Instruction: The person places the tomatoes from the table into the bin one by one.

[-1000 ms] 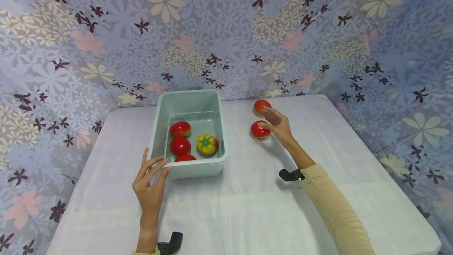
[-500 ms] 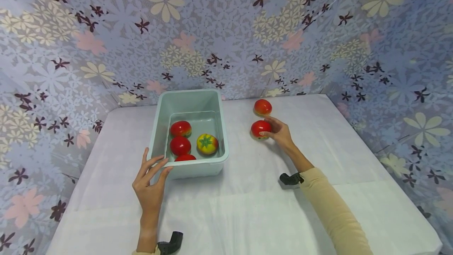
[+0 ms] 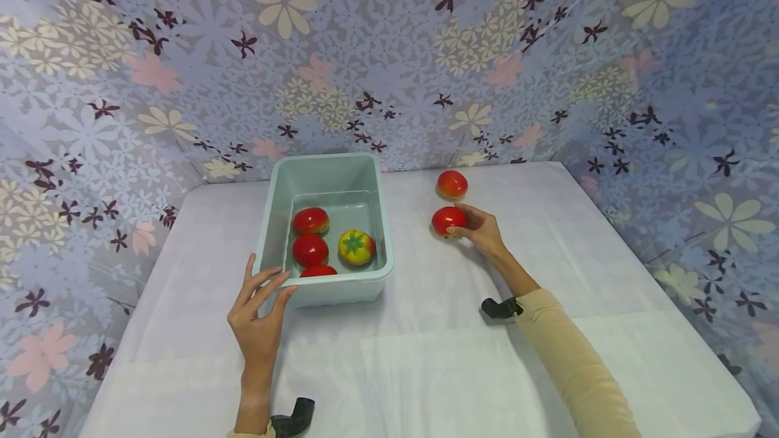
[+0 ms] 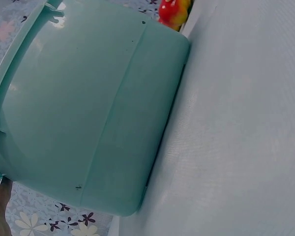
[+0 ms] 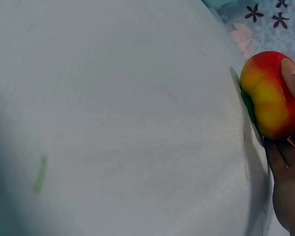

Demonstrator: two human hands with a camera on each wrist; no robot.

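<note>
In the head view my right hand (image 3: pixel 485 232) grips a glossy red toy tomato (image 3: pixel 449 222), thumb on its near side and fingers behind. The right wrist view shows the thumb pressed on the red part of this tomato (image 5: pixel 271 98), its yellow patch and green leaf end facing down toward the cloth. My left hand (image 3: pixel 255 323) holds the front left rim corner of a pale green plastic bin (image 3: pixel 341 293), thumb at the front and fingers over the edge. Inside lie several toy tomatoes, one a yellow-red tomato (image 3: pixel 356 248) with a green star-shaped top; the front wall partly hides another.
Behind the gripped one, a second red tomato (image 3: pixel 452 184) lies on the table near its back edge. A white cloth (image 3: pixel 426 370) covers the table. Flowered fabric (image 3: pixel 389 53) hangs close behind and along both sides.
My right hand has come down from above the two loose tomatoes and taken hold of the nearer one, uncovering the farther one. The left hand and bin have stayed still.
</note>
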